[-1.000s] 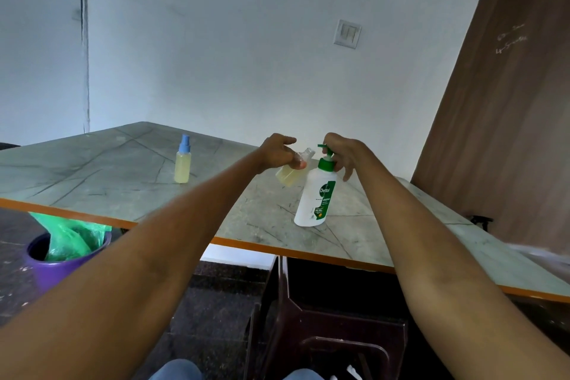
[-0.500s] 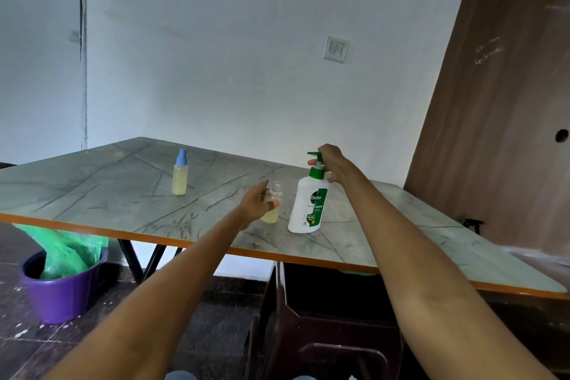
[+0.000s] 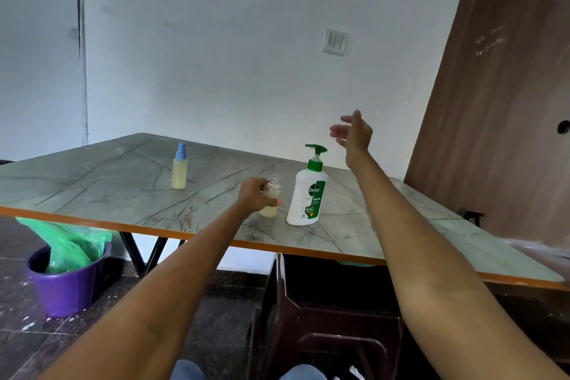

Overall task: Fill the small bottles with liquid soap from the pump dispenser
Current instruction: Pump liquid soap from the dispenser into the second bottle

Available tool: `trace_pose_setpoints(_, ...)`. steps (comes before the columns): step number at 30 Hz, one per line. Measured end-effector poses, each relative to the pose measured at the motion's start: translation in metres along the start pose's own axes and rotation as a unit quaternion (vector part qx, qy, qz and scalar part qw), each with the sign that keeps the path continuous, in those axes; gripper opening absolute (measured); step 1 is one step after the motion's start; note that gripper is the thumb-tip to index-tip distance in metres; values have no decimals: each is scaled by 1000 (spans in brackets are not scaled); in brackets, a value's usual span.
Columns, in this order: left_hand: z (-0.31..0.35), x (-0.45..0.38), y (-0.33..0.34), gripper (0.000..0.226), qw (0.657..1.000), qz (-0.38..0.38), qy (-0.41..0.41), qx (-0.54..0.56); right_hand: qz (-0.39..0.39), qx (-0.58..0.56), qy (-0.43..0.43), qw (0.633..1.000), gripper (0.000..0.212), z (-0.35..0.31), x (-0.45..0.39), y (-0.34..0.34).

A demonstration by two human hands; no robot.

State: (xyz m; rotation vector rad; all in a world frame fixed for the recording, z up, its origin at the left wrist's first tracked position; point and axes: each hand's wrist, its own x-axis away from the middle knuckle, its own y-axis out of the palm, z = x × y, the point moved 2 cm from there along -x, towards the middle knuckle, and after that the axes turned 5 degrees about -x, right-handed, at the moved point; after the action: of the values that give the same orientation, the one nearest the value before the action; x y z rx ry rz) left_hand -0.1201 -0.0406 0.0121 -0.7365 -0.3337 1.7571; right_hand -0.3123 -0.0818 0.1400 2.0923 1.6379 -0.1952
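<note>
Left hand [image 3: 256, 196] wrapped around an uncapped small bottle [image 3: 270, 199], upright on the counter [image 3: 108, 182], part full of pale yellow liquid. Just right of it, not touching, a white pump dispenser [image 3: 307, 191] with green pump head, spout pointing right. Right hand [image 3: 354, 133] raised in the air above and right of the pump, fingers loosely spread, holding nothing. Farther left on the counter, well apart, a second bottle [image 3: 179, 170] with blue spray cap, filled with yellow liquid. On the floor at left, a purple bucket [image 3: 66, 287] with a green bag [image 3: 66, 244] spilling over its rim. On the far wall, a light switch [image 3: 334, 42].
</note>
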Motion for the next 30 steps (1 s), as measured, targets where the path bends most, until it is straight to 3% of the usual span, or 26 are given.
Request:
trace_pose_setpoints(2,-2,-1,-1,67,1000,-7,-8,5,-37,154,49,986,35,24,0,-21)
trace_pose_setpoints(4,-2,-2,-1,68,1000,-14,-12,5,-46,378,62,922,37,43,-6,-39)
trace_pose_setpoints(5,-2,-3,-1,68,1000,-17,-15,5,-45,413,53,908,36,45,-9,-43)
trace_pose_setpoints(8,-3,-4,-4,65,999,-26,-16,14,-65,271,66,958,30,39,-4,-39)
trace_pose_setpoints(10,-4,-5,-2,60,999,-33,-13,17,-81,364,80,924,25,44,-3,-44)
trace_pose_setpoints(12,-5,-4,1,52,999,-34,-21,18,-45,464,30,884,22,58,-9,-52)
trace_pose_setpoints(17,-1,-6,0,44,998,-5,-15,62,-44,377,-4,925,28,49,-9,-49)
trace_pose_setpoints(23,-9,-5,1,44,1000,7,-6,0,-40,368,-13,929,20,45,-13,-55)
trace_pose_setpoints(30,-7,-3,7,31,999,29,-1,20,-55,346,-17,937,16,41,-7,-46)
